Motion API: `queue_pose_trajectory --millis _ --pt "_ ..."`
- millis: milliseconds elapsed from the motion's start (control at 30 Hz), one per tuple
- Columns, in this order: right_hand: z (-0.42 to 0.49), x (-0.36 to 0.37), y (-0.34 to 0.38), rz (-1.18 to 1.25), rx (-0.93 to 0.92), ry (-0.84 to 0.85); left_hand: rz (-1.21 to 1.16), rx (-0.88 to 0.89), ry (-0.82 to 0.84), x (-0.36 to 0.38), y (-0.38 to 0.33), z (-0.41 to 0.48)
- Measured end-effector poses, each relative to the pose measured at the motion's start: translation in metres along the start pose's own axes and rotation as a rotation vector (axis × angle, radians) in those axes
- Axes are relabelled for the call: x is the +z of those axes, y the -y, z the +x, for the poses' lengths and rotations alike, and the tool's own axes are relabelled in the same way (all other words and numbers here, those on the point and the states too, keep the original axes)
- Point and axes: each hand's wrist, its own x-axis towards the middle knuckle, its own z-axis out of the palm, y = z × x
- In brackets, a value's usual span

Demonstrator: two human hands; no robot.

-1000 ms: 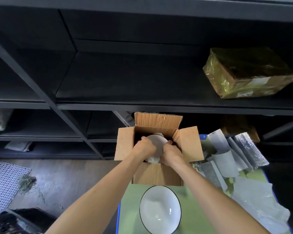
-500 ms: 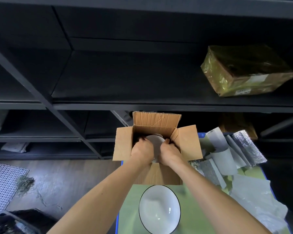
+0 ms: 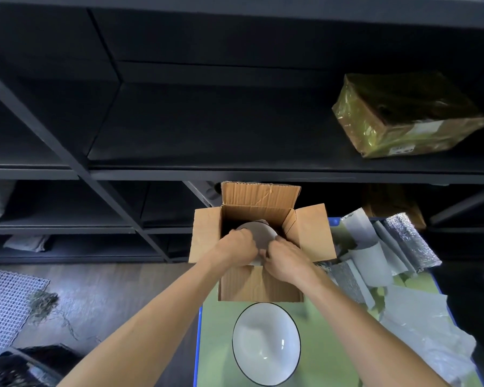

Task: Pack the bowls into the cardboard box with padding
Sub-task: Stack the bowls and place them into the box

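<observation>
Inside the cardboard box [image 3: 260, 286], a bowl [image 3: 259, 233] half hidden behind both hands [image 3: 236, 247] [image 3: 284, 256].

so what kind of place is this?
Probably a warehouse or stockroom packing station: dark metal shelving, a tape-wrapped parcel on a shelf, and a cardboard box with a bowl inside, padding sheets beside it.

One bowl [image 3: 259, 236] in cardboard box [image 3: 260, 284] (flaps open), another bowl [image 3: 266, 343] before it, padding [image 3: 375, 258] right
</observation>
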Motion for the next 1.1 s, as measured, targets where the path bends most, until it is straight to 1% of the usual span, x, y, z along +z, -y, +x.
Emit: queue_pose_trajectory --millis 100,233,433,567,600,700,733,800,833,900,967,1100 --pt "0.002 -0.002 0.002 0.027 0.015 0.005 -0.011 0.011 -0.034 0.003 -0.001 -0.002" --pt "0.001 -0.005 0.003 0.023 0.028 0.032 0.042 0.047 -0.053 0.007 -0.004 -0.006" --pt "0.002 -0.011 0.006 0.018 0.041 0.06 0.014 0.023 -0.008 0.005 -0.005 -0.007" --pt "0.004 -0.008 0.004 -0.016 0.036 0.031 -0.126 -0.06 0.01 -0.005 -0.007 -0.016" --pt "0.004 -0.007 0.004 -0.02 0.032 0.023 -0.195 -0.092 -0.012 -0.008 -0.007 -0.021" --pt "0.007 -0.008 0.007 -0.032 0.039 0.009 -0.376 -0.209 -0.301 -0.01 -0.001 -0.037" --pt "0.009 -0.009 0.009 -0.033 0.05 0.009 -0.404 -0.254 -0.412 -0.01 0.003 -0.042" --pt "0.013 -0.009 0.015 -0.048 0.083 0.021 -0.436 -0.318 -0.536 -0.003 0.01 -0.054" --pt "0.015 -0.009 0.018 -0.064 0.102 0.032 -0.437 -0.318 -0.587 0.003 0.013 -0.058" --pt "0.021 -0.008 0.028 -0.095 0.147 0.057 -0.495 -0.359 -0.609 0.013 0.018 -0.066" --pt "0.028 -0.007 0.037 -0.127 0.195 0.095 -0.542 -0.385 -0.571 0.023 0.019 -0.068" --pt "0.037 -0.001 0.052 -0.201 0.274 0.156 -0.561 -0.379 -0.514 0.034 0.014 -0.069"
